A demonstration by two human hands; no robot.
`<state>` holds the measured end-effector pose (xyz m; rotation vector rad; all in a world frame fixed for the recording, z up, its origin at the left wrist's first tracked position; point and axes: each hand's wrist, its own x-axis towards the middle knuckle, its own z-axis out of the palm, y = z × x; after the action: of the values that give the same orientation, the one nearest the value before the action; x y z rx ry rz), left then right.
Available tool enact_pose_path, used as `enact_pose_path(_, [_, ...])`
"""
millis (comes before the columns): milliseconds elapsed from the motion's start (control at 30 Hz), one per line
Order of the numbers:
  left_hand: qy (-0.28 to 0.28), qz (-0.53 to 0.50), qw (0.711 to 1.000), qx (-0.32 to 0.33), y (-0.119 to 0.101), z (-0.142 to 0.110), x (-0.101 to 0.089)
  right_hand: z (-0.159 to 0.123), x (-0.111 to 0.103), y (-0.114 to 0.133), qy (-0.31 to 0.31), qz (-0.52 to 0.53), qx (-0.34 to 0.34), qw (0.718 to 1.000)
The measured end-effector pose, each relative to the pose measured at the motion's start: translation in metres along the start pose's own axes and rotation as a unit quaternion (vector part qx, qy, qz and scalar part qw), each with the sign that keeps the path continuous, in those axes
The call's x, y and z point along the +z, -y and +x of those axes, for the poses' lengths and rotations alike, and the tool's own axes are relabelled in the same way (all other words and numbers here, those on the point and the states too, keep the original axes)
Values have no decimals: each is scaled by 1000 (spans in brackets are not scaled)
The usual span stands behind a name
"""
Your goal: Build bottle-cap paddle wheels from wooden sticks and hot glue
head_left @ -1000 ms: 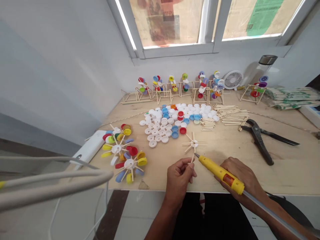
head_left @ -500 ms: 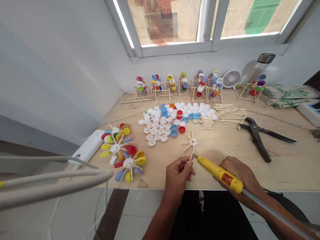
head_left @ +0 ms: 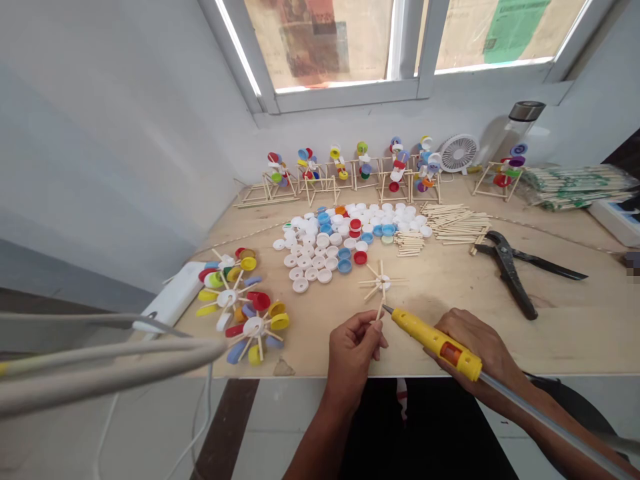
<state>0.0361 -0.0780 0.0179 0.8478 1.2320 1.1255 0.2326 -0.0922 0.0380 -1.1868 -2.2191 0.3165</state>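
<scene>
My left hand (head_left: 353, 355) pinches the lower spoke of a star of thin wooden sticks set in a white bottle cap (head_left: 383, 283), which stands up from the plywood tabletop (head_left: 565, 340). My right hand (head_left: 475, 337) grips a yellow electric soldering iron (head_left: 434, 342). Its thin metal tip sits at the spoke, just above my left fingers. A grey tube runs from the iron's rear down past my right forearm.
Loose bottle caps (head_left: 325, 247) lie heaped mid-table, with finished cap wheels (head_left: 240, 310) at left. Cap-and-stick models (head_left: 340, 177) line the back. Black pliers (head_left: 507, 267), loose sticks (head_left: 457, 223) and a bundled stick pack (head_left: 575, 187) lie right. Grey cables (head_left: 100, 360) cross the foreground.
Both hands stay nearly still, with the iron tip still at the spoke. The whole scene drifts slightly up and left in view as my head shifts.
</scene>
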Motion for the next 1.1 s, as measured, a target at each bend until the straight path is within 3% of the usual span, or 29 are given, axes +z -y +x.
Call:
enact_pose_path(333, [7,-3,1000,-3,-1,1,-1,5,-6,1,-3,-19,-28,999])
enact_pose_path(700, [6,-7,1000,-6,-2,0,0,6,-34,-2,-84,-31,-14,996])
enact_pose_path(967, [11,1,1000,-7,-3,0,0,3,-14,-6,5,7,-56,998])
enact_pose_path(1100, [9,0,1000,-10,-3,0,0,9,-31,-13,-1,-22,-88,996])
